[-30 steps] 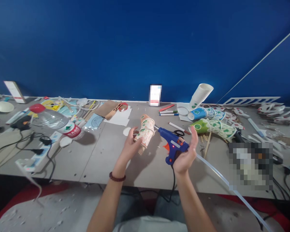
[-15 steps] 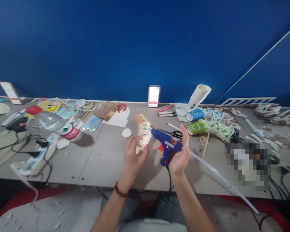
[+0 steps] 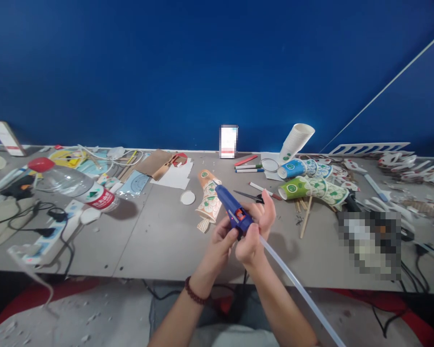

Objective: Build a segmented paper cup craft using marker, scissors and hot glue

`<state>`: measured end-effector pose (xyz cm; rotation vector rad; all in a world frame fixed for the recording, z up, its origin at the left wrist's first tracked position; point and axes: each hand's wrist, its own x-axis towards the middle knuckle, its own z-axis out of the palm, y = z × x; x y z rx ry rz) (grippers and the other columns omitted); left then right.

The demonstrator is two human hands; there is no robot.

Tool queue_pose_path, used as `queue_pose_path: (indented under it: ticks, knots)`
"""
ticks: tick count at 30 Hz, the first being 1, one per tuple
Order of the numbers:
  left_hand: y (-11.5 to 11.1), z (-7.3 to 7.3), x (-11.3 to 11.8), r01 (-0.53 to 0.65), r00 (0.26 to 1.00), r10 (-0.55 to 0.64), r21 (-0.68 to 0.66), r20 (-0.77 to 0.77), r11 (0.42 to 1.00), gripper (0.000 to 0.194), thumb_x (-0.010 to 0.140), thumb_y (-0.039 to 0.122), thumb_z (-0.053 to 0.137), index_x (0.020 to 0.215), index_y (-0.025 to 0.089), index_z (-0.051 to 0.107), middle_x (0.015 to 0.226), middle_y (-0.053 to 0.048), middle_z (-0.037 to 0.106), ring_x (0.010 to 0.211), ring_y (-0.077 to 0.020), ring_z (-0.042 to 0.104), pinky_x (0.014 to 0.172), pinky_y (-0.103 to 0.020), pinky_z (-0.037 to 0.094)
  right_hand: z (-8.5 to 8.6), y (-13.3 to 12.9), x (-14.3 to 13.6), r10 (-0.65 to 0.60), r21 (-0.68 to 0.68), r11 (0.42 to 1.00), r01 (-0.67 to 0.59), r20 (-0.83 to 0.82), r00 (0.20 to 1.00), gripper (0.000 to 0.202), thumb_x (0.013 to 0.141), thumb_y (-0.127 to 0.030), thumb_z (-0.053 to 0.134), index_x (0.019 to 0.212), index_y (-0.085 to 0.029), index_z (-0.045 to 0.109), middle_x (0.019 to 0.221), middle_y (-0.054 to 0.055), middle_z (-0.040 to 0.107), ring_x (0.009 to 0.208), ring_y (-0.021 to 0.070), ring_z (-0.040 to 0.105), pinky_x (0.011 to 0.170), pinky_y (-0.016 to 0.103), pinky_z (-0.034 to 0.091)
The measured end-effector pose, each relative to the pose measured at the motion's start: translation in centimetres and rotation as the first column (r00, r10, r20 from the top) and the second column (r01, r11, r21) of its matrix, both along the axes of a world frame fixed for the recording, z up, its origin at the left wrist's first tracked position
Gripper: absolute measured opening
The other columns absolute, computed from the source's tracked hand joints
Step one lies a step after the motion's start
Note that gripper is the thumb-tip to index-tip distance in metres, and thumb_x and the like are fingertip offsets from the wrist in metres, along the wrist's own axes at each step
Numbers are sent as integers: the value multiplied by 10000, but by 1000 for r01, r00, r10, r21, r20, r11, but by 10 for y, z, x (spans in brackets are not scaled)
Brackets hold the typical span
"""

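In the middle of the head view, a blue hot glue gun [image 3: 228, 202] is held between both hands, its nozzle pointing up and left. My left hand [image 3: 220, 243] closes around its lower left side. My right hand [image 3: 255, 236] grips its rear end, some fingers raised. A long clear glue stick [image 3: 292, 277] trails from the back of the gun towards the lower right. Beyond the nozzle, an orange patterned paper-cup fish [image 3: 211, 205] lies on the table, with a paper tail at its near end. A white paper disc [image 3: 187, 197] lies left of it.
Blue [image 3: 304, 168] and green [image 3: 313, 190] paper-cup fish lie to the right, below stacked paper cups [image 3: 298, 140]. Scissors [image 3: 249, 195] and markers [image 3: 249, 168] lie near the gun. Leftward are a water bottle [image 3: 75, 185] and a power strip [image 3: 56, 236] with cables.
My left hand has let go of the orange paper-cup fish and moved right onto the glue gun. The gun has turned and shifted left. The fish now lies free on the table.
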<state>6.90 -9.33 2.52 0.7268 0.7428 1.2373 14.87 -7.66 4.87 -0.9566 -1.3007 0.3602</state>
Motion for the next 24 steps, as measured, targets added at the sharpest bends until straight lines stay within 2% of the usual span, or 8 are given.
queue_pose_path:
  ticks: [3,5,10,15,24]
  knots:
    - [-1,4,2,0,996,3,-42,84,999,547,620,548,822,1052,229,715,1017,-57,720,933,-214,663,879,-314,502,1,-4,1,-30,5,1000,30,84,996,586,895,-315,362,1472,-222,314,1103,106,623,888,252,627,745,451,524]
    - [-2,6,3,0,993,6,-52,117,999,551,606,544,833,1039,223,715,938,-45,715,863,-193,659,836,-297,505,3,-7,1,-12,12,1000,11,74,997,540,892,-293,392,1428,-231,372,1161,114,584,961,255,617,785,458,528]
    - [-5,6,2,-60,983,75,-96,167,994,503,605,512,849,975,204,703,801,-9,673,698,-123,605,696,-239,478,4,-15,0,68,85,995,-60,-88,994,377,857,-252,509,1233,-240,483,1037,63,582,892,222,630,775,442,546]
    - [-3,2,-1,-84,983,96,-83,157,993,449,627,494,841,932,209,674,762,4,656,650,-116,580,641,-241,452,1,-21,3,-18,153,988,25,-51,999,252,822,-103,579,1036,-237,590,971,45,664,917,222,664,782,432,565]
    - [-3,3,3,-88,967,112,-110,231,990,439,618,418,869,952,210,674,874,-3,687,701,-86,599,681,-209,457,-5,-27,11,-126,183,976,115,51,991,284,831,-41,601,1048,-220,640,1024,60,698,935,201,699,785,374,600]
